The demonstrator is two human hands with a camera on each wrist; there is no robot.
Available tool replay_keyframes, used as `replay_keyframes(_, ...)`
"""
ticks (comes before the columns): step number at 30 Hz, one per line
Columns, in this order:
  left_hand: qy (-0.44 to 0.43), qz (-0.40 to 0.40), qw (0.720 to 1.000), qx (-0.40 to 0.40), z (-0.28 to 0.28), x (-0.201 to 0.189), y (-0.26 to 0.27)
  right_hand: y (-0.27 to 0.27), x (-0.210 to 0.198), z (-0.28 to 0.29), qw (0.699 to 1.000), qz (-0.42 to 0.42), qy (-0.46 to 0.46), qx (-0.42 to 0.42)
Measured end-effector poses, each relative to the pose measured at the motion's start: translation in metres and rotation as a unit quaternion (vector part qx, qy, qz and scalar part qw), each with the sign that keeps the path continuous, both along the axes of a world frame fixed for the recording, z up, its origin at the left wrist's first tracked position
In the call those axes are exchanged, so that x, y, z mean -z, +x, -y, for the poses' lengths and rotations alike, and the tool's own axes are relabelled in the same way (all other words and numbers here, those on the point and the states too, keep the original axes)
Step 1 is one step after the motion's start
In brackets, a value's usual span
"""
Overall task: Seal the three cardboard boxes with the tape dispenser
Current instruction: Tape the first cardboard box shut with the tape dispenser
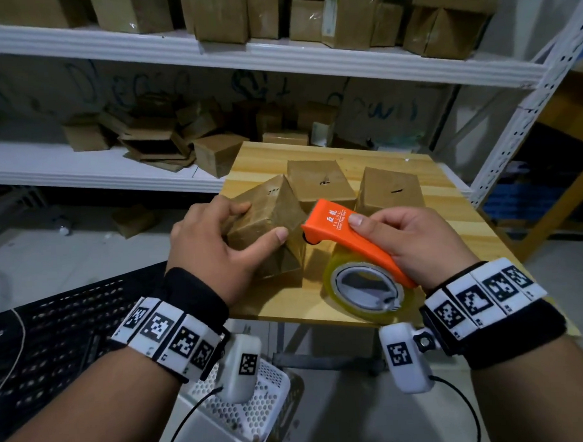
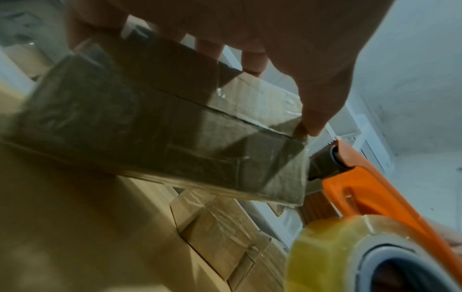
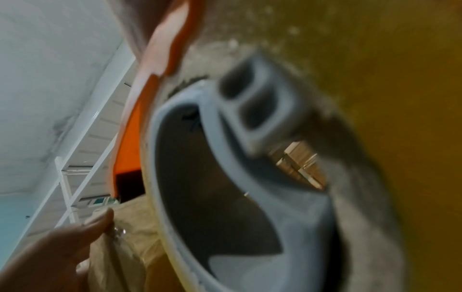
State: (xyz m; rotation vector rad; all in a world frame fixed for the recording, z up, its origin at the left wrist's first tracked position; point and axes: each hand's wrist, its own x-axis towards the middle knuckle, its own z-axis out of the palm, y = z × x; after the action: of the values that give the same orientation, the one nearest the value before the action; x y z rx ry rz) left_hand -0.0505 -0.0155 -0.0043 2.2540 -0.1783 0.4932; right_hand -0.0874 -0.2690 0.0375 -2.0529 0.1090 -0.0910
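The left hand's grip [image 1: 214,244] is clamped on a small brown cardboard box [image 1: 266,215] wrapped in glossy clear tape, tipped up on one edge above the near part of the pale wooden desk [image 1: 449,194]. Its thumb presses the facing side and its fingers curl over the far top. The right hand's grip [image 1: 414,242] is wrapped round the handle of an orange plastic tape dispenser [image 1: 337,225] carrying a yellowish clear tape roll [image 1: 363,284]. The left wrist view shows the dispenser's toothed nose right at the box corner beside the left thumb.

Two more brown cardboard boxes sit beyond both grips on the desk: one [image 1: 318,179] just past the tilted box, the other [image 1: 389,186] ahead of the right grip.

The box looks light and fairly stiff, though its thin walls would likely dent under a hard squeeze. The tape skin probably makes it slippery, so holding across opposite faces near the corners seems safest. The dispenser looks rigid; take it by the handle, clear of the serrated blade.
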Motion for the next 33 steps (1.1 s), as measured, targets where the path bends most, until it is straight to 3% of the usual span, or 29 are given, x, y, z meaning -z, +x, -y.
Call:
replay_keyframes(9,-0.08,-0.032,0.996,0.028,-0.02,0.004,0.009,0.014,0.005,-0.033,1.0,-0.018,0.003,-0.015)
replay_keyframes(15,-0.125,-0.063,0.989,0.039,-0.03,0.0,0.008,0.014,-0.001,-0.051,0.999,0.025,-0.024,-0.003)
replay_keyframes(24,-0.114,-0.145,0.983,0.0,-0.032,-0.021,0.021,0.012,-0.009,-0.069,0.999,0.038,-0.024,-0.027)
replay_keyframes(30,-0.277,-0.2,0.939,0.05,-0.026,-0.016,0.022,0.008,-0.022,-0.07,0.997,0.057,-0.001,-0.042)
replay_keyframes(33,-0.319,-0.225,0.919,0.049,-0.024,-0.017,0.023,0.006,-0.024,-0.072,0.996,0.072,-0.011,-0.054)
